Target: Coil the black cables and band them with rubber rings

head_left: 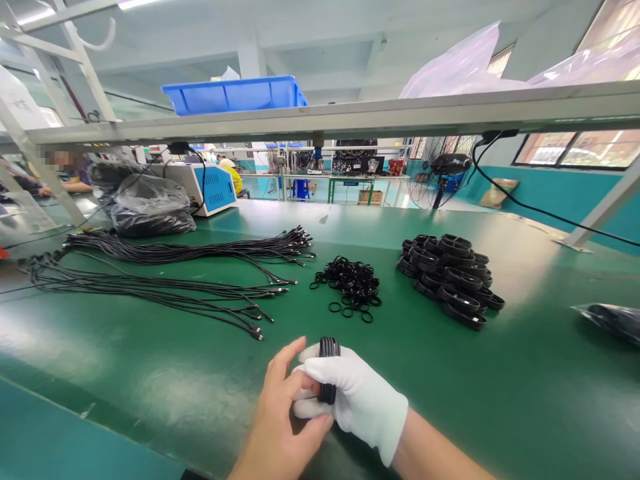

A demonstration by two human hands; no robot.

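Observation:
My right hand (357, 393), in a white glove, grips a wound coil of black cable (329, 371) between its thumb and fingers, just above the table. My left hand (283, 407) is bare and close against the coil's left side. Its fingers are apart and curved, one fingertip seeming to touch the coil, while its thumb lies below near the glove. Beyond the hands lies a heap of small black rings (353, 283). Long black cables (190, 252) with plugs are laid out to the left. A pile of coiled cables (453, 277) sits to the right.
A green tabletop (200, 373) spreads under everything. Overhead runs a shelf (340, 120) with a blue bin (235, 95) on it. Black plastic bags (150, 203) and a blue-and-white machine (205, 187) stand back left. At the right edge lies a clear bag (610, 320) with dark contents.

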